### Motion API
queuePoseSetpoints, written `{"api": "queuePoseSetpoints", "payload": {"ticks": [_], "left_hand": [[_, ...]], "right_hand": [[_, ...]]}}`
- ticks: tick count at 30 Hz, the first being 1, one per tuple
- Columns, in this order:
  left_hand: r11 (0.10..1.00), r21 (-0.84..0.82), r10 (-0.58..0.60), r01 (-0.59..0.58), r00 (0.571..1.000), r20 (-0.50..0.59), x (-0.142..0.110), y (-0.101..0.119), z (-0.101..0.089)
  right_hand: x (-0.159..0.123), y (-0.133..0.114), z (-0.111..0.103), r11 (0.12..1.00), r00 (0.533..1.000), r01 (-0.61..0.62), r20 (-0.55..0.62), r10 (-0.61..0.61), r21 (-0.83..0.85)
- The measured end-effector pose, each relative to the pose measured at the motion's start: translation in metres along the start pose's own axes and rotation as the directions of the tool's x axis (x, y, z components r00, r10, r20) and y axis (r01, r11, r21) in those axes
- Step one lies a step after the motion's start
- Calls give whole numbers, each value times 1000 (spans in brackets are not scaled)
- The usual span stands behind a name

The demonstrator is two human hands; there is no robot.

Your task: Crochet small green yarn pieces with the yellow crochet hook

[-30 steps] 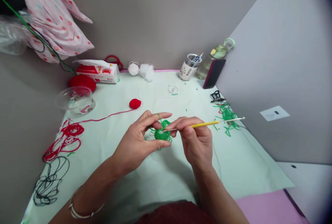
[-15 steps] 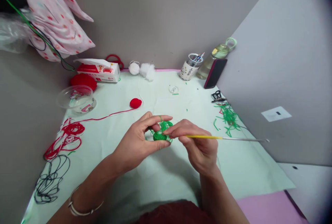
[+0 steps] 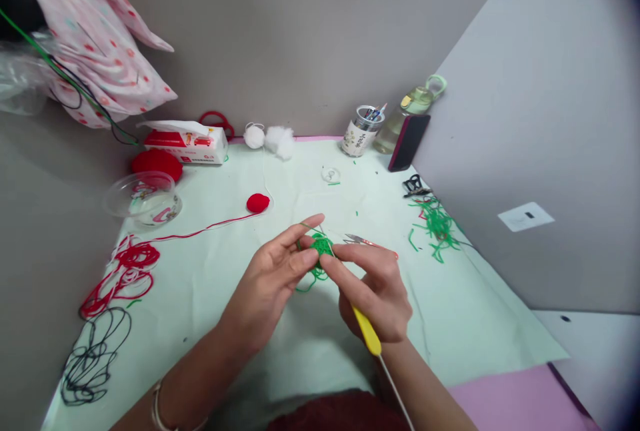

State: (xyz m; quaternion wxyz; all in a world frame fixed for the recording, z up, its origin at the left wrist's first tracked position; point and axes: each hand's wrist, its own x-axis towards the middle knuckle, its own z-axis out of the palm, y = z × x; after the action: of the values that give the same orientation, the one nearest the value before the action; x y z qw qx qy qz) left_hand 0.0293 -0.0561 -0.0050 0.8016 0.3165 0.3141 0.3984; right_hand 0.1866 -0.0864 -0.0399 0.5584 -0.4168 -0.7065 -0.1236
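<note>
Over the middle of the table, my left hand pinches a small green crochet piece between thumb and fingers. Green yarn runs over its raised index finger, and loose green loops hang below the piece. My right hand grips a crochet hook with a yellow handle. The hook's thin metal tip is at the green piece, while its other end slants down toward my right forearm. Whether the tip passes through a stitch, I cannot tell. Small scissors with orange handles lie just behind my right hand.
Red yarn and dark cord lie at left, near a clear plastic bowl. A red ball sits mid-table. Green scraps, a phone, a bottle and a pen can stand or lie at right.
The hook has swung from pointing right to slanting down toward me, its tip now up at the green piece. My right hand has turned, and the scissors behind it have come into sight.
</note>
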Motion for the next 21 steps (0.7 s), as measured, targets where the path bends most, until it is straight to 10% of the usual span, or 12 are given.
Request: {"api": "queuePoseSetpoints", "payload": {"ticks": [6, 21], "left_hand": [[984, -144, -83, 104, 986, 146, 5, 5, -8], [995, -96, -12, 33, 976, 216, 10, 12, -19]], "right_hand": [[16, -5, 4, 806, 939, -322, 55, 341, 497], [23, 5, -2, 371, 753, -582, 307, 582, 724]]}}
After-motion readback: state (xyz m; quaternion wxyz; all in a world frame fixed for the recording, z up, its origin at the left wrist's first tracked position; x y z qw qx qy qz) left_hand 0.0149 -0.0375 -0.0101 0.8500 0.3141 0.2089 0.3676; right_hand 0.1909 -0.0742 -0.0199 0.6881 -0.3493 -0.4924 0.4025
